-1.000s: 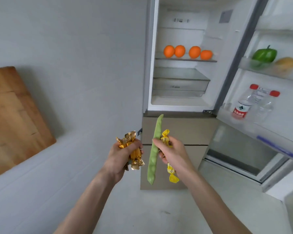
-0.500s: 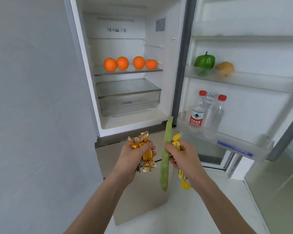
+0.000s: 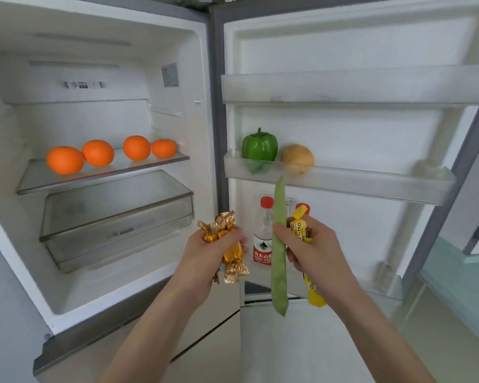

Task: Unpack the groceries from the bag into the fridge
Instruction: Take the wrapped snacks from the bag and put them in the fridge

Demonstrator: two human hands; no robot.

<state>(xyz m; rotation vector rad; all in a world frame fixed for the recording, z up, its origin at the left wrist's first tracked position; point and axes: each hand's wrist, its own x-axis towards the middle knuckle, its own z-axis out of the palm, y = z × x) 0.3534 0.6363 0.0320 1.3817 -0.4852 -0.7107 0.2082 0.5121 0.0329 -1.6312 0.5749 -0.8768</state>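
Note:
My left hand [image 3: 205, 252] is closed around several gold-wrapped candies [image 3: 227, 244], in front of the open fridge [image 3: 177, 51]. My right hand [image 3: 315, 250] grips a long flat green bean pod [image 3: 279, 258], held upright, together with yellow-wrapped candies [image 3: 299, 230] behind it. Both hands hover before the fridge's lower front edge, near the door hinge. No grocery bag is in view.
Several oranges [image 3: 97, 152] sit on the glass shelf [image 3: 53, 183] above a clear drawer [image 3: 116, 217]. The door's middle rack [image 3: 371, 181] holds a green pepper [image 3: 259, 146] and a yellowish fruit [image 3: 297, 158]. Water bottles [image 3: 263, 239] stand in the door's lower rack.
The view has swung right and closed in on the fridge; its inside and door racks now fill the frame. Both hands keep the same hold on their items.

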